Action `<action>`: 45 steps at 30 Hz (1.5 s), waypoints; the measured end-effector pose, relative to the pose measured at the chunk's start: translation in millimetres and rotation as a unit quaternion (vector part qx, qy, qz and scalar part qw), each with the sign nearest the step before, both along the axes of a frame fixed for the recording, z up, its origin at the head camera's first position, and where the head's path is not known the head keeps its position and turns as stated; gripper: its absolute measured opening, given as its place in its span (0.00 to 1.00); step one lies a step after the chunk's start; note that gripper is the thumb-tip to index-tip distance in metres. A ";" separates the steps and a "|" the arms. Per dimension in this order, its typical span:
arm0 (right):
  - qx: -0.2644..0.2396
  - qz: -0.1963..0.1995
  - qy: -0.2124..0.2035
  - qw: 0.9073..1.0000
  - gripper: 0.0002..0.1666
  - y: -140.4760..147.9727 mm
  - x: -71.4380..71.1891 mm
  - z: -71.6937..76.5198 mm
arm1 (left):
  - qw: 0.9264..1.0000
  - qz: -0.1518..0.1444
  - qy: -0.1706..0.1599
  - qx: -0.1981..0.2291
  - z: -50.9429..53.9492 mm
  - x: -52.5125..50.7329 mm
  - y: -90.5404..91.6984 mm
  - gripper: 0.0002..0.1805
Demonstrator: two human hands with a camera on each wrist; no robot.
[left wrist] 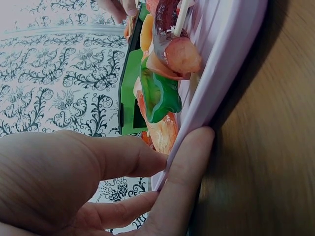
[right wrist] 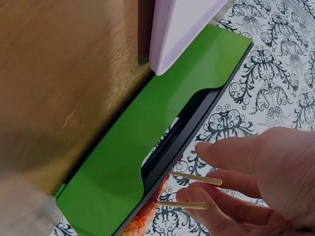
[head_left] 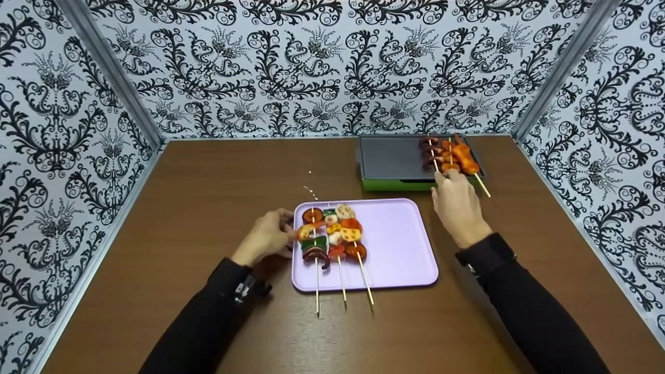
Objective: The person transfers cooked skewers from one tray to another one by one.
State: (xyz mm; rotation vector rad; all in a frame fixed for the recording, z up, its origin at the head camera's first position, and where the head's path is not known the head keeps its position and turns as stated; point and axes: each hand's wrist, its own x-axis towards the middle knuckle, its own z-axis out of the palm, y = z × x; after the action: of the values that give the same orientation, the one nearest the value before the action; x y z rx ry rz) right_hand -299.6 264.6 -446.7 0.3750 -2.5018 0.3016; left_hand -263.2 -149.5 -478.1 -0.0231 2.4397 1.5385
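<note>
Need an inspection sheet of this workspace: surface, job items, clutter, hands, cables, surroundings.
Surface: brown table, wood-look.
Job's things: lilac tray with three food skewers at its left, sticks past the near edge; green grill behind and right, dark plate on top, three more skewers at its right end.
Clutter: small pale marks behind the tray, nature unclear.
Hands: left hand pinches the tray's left edge; right hand at the grill skewers' sticks, thumb apart from fingers.
Cables: nothing seen.
Surroundings: black-and-white patterned walls, grey corner strips.
</note>
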 end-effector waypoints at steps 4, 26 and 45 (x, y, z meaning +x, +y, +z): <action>-0.005 0.002 0.010 1.000 0.15 0.6 -1.7 0.7 | 1.000 0.001 -0.001 0.002 -0.6 -0.7 0.1 0.31; -0.120 -0.053 -0.081 0.988 0.06 7.1 -13.6 34.5 | 1.000 -0.008 0.003 0.003 0.4 0.8 0.1 0.30; -0.162 -0.087 -0.292 0.939 0.14 30.0 -29.9 61.0 | 1.000 -0.009 0.000 0.008 -0.1 0.6 -1.3 0.31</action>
State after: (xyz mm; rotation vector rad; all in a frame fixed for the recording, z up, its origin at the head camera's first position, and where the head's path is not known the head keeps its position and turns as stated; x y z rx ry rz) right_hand -329.4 294.5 -385.6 -0.0919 -2.9548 0.8442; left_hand -262.7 -150.8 -478.1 0.0022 2.4207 1.5517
